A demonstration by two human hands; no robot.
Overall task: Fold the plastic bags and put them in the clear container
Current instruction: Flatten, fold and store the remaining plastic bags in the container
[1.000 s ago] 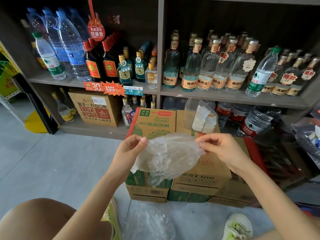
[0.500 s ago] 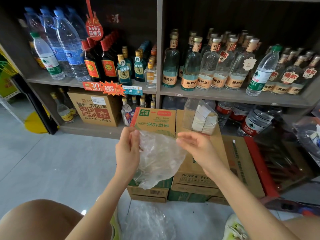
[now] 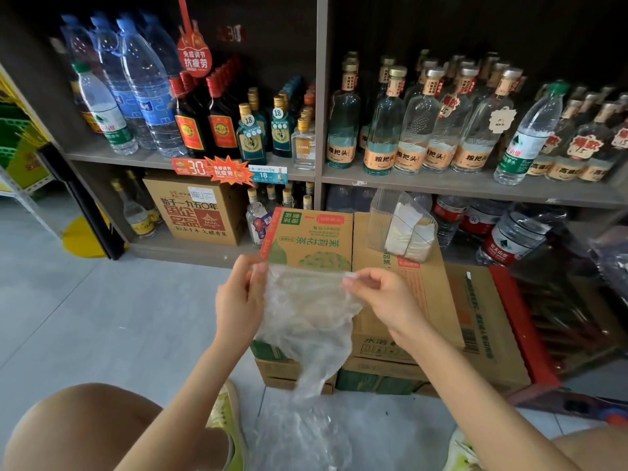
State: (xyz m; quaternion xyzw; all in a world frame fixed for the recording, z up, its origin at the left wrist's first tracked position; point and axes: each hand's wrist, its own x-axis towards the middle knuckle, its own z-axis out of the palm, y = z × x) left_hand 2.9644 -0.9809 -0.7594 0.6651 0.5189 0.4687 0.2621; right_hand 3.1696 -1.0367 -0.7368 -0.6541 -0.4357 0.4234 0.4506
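Observation:
A thin clear plastic bag (image 3: 307, 321) hangs in the air in front of the cardboard boxes. My left hand (image 3: 239, 300) pinches its top left corner, and my right hand (image 3: 384, 300) pinches its top right corner, so the top edge is stretched between them. Its lower end trails down toward more crumpled clear plastic bags (image 3: 299, 436) lying on the floor between my feet. The clear container (image 3: 401, 226) stands on top of the boxes behind my right hand, with folded white bags inside it.
Stacked cardboard boxes (image 3: 424, 321) sit on the grey floor right in front of me. Behind them a dark shelf unit (image 3: 319, 171) holds water and liquor bottles. A red crate (image 3: 530, 334) lies at the right. My knees and yellow-green shoes frame the bottom.
My hands came close together half a second ago, then spread apart again. The bag now hangs longer, stretched flat along its top edge instead of bunched.

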